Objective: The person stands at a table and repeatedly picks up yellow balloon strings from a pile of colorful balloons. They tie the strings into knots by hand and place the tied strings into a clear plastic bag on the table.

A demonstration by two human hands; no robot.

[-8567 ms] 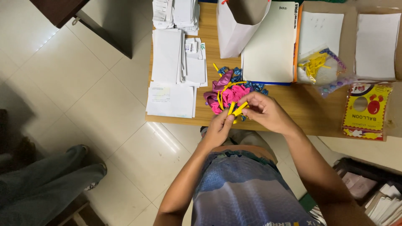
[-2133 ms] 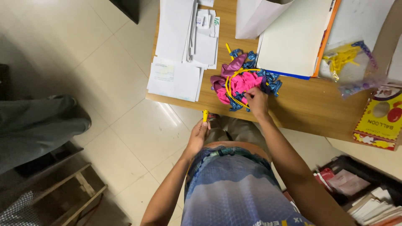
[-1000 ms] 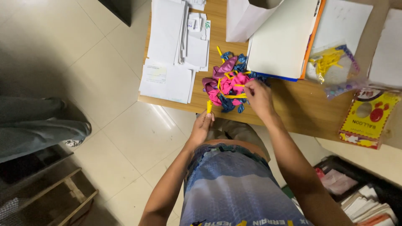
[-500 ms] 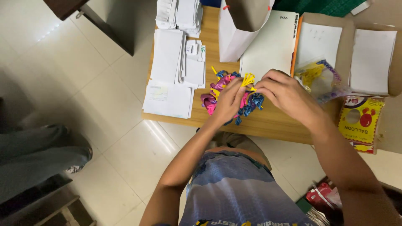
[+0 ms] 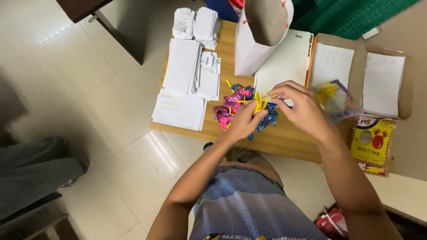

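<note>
Over a wooden table [image 5: 231, 53], the left hand [image 5: 242, 122] and right hand [image 5: 302, 106] pinch small yellow uninflated balloons [image 5: 259, 103] just above a pink, blue and yellow balloon pile [image 5: 235, 106], beside a white paper bag [image 5: 262, 40].

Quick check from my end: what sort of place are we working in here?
Probably a small office or shop counter used for packing party goods. A wooden table on a pale tiled floor carries stacks of white paper envelopes, a white paper bag and a pile of uninflated pink, blue and yellow balloons.
</note>
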